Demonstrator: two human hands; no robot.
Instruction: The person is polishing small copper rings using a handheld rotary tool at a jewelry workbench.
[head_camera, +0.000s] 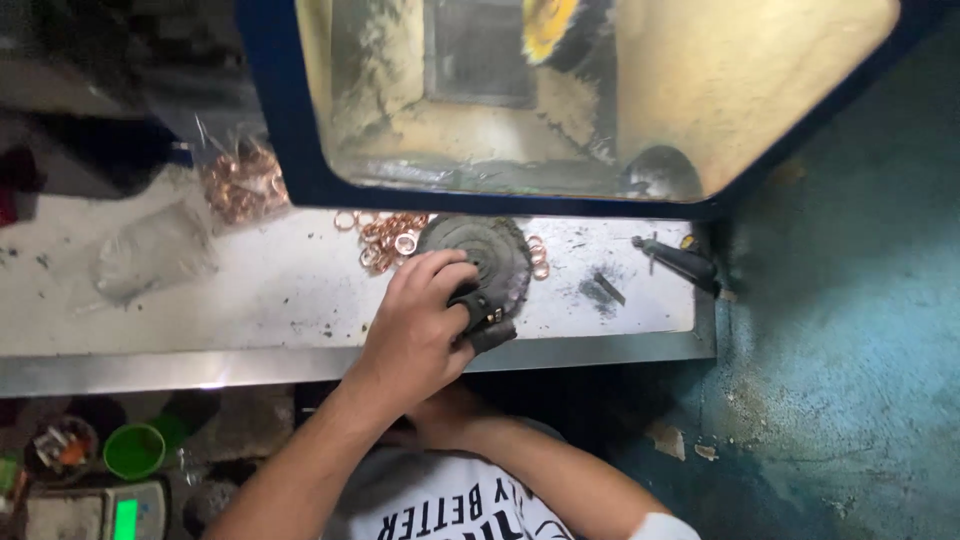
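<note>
Upper left of frame: clear bag of copper rings (240, 180); loose copper rings (390, 238) near centre. Centre: left hand (415, 330), fingers curled around small dark tool (485, 318), atop round grey toothed disc (478, 255) on white bench (200, 290). Right hand hidden; fingers cannot be told.

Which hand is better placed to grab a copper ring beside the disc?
Left. The left hand is on the bench beside the copper rings; the right hand is hidden below the bench edge.

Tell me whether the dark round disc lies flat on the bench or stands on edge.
Flat: the disc shows its round face upward on the bench, the left hand at its near edge.
</note>
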